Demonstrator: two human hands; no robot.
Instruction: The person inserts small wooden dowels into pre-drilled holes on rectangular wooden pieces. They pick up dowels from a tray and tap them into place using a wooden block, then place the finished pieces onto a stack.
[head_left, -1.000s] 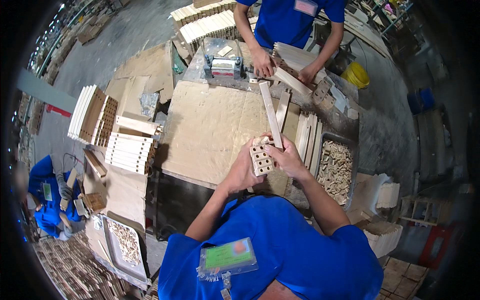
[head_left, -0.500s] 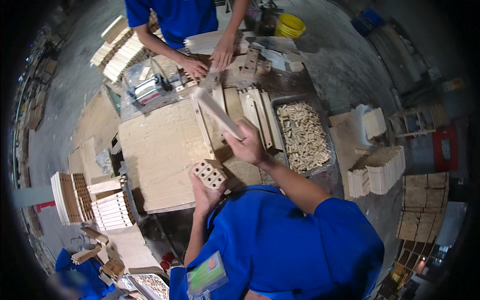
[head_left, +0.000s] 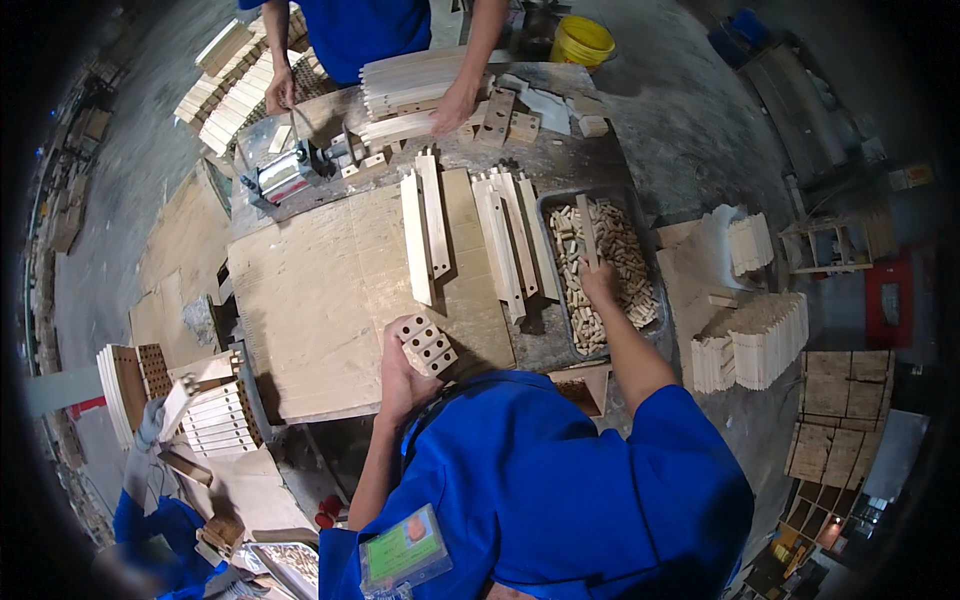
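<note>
My left hand [head_left: 397, 380] is closed round a bundle of pale wooden blocks [head_left: 428, 346], whose upward face shows rows of round dark holes. It is near the table's front edge, above the cardboard. My right hand [head_left: 600, 284] grips a flat wooden bar [head_left: 587, 232] by its lower end, over a grey tray [head_left: 549, 205] full of short wooden dowels [head_left: 625, 250]. Whether those fingers also touch dowels cannot be made out. Between my hands and the far side, two wooden rails [head_left: 416, 240] lie on the cardboard sheet [head_left: 320, 300], and several more rails [head_left: 510, 240] lie beside the tray.
Across the table a co-worker's hand [head_left: 455, 106] touches wooden slats; the other is near a metal clamping device [head_left: 285, 178]. A yellow bucket [head_left: 582, 42] stands behind. Stacked wooden parts [head_left: 765, 340] are at right. At lower left another person's gloved hand [head_left: 152, 420] holds wood.
My right hand has moved right with the wooden bar, from above the rails to the dowel tray. My left hand stays in place. The co-worker's hands have moved apart.
</note>
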